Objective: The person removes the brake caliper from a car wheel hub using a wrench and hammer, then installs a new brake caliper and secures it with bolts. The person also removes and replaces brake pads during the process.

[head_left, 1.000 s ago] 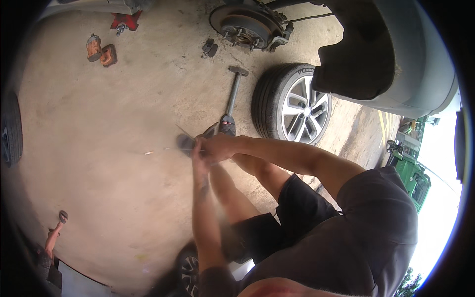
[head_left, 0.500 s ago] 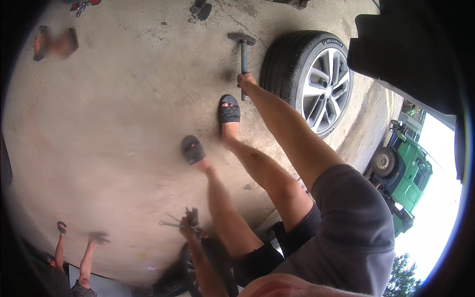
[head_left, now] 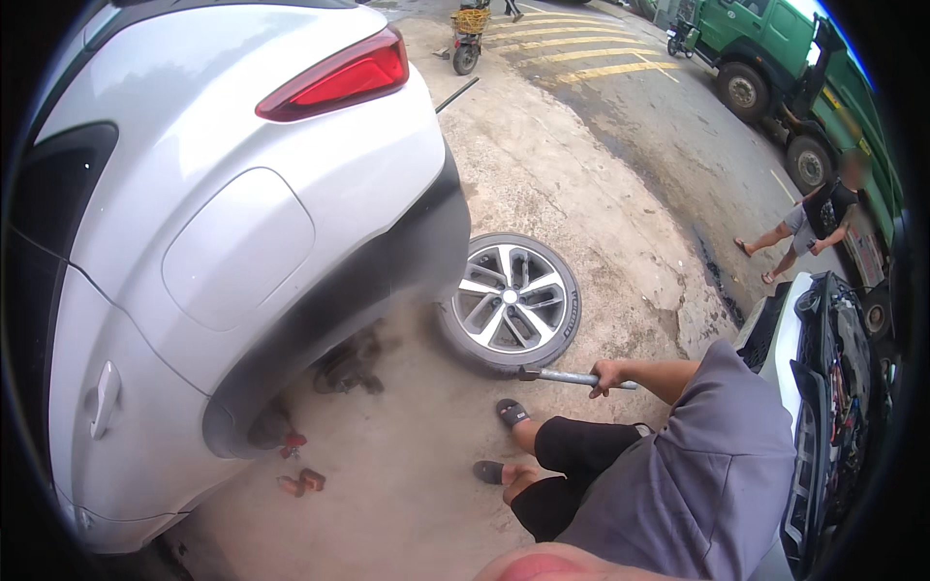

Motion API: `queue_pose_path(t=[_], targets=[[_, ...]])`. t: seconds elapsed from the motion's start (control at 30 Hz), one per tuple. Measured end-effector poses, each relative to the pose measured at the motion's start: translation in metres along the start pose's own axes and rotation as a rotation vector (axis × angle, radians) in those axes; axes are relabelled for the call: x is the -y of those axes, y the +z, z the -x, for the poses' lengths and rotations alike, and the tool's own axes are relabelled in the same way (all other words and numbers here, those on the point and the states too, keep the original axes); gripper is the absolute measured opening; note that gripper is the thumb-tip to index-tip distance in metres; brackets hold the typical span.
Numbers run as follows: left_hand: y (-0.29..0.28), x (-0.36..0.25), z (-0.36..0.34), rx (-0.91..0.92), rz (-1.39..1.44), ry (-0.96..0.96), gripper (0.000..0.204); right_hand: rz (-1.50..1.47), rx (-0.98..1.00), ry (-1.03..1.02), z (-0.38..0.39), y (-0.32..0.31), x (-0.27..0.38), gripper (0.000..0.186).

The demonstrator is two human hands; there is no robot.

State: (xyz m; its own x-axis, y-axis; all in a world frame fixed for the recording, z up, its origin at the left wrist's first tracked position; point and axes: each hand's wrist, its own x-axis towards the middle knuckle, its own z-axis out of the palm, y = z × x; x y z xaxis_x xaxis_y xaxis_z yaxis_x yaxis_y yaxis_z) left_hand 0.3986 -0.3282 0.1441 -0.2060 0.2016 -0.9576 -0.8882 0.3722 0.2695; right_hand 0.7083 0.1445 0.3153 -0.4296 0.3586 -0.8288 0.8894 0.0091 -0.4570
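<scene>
My right hand [head_left: 607, 378] is closed around the grey metal handle of a hammer [head_left: 567, 376]. The hammer is held nearly level, its dark head at the edge of the tyre of a car wheel [head_left: 511, 296]; whether they touch I cannot tell. That wheel, with a silver and black spoked rim facing up, lies on the concrete by the rear of a silver car [head_left: 237, 247]. Below the hammer are my feet in black sandals [head_left: 511, 414]. My left hand does not show.
Under the car's wheel arch sits a dark, blurred hub assembly [head_left: 349, 373]. Reddish-brown pieces [head_left: 308, 481] lie on the floor. A car with its engine bay exposed [head_left: 843, 387] is at right. Beyond are a walking person [head_left: 823, 215], a green truck [head_left: 751, 34] and a scooter [head_left: 467, 44].
The view has swung round, bringing the silver car into sight. My right hand still holds the hammer, whose handle now lies across the picture. My left hand, earlier seen with wrenches, has left the view.
</scene>
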Motion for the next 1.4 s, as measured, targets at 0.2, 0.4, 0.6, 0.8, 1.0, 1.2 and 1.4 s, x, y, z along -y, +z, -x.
queue_pose_path(t=[0.2,0.4,0.6,0.8,1.0,1.2,1.4], targets=[[0.052,-0.048,0.063,-0.07,-0.056,0.107,0.039,0.008,-0.394,0.217,0.108,-0.064,-0.026,0.037],[0.176,-0.078,0.069,-0.076,-0.06,0.279,0.035,-0.345,-0.518,0.591,0.116,-0.103,-0.166,0.033],[0.409,-0.08,0.102,0.102,-0.526,0.186,0.032,-0.785,-0.588,0.775,0.064,-0.155,-0.323,0.032],[0.495,-0.023,0.006,0.204,-1.327,0.578,0.033,-1.277,-0.363,0.63,0.069,-0.263,-0.313,0.019],[0.668,-0.065,0.002,0.199,-0.864,-0.044,0.04,-1.534,-0.266,0.361,0.086,-0.363,-0.321,0.028],[0.912,-0.21,-0.012,0.109,-0.974,0.093,0.053,-1.389,-0.323,0.519,-0.026,-0.557,-0.316,0.025],[1.117,-0.379,-0.072,0.042,-1.015,0.445,0.053,-1.208,-0.387,0.63,-0.111,-0.781,-0.294,0.023]])
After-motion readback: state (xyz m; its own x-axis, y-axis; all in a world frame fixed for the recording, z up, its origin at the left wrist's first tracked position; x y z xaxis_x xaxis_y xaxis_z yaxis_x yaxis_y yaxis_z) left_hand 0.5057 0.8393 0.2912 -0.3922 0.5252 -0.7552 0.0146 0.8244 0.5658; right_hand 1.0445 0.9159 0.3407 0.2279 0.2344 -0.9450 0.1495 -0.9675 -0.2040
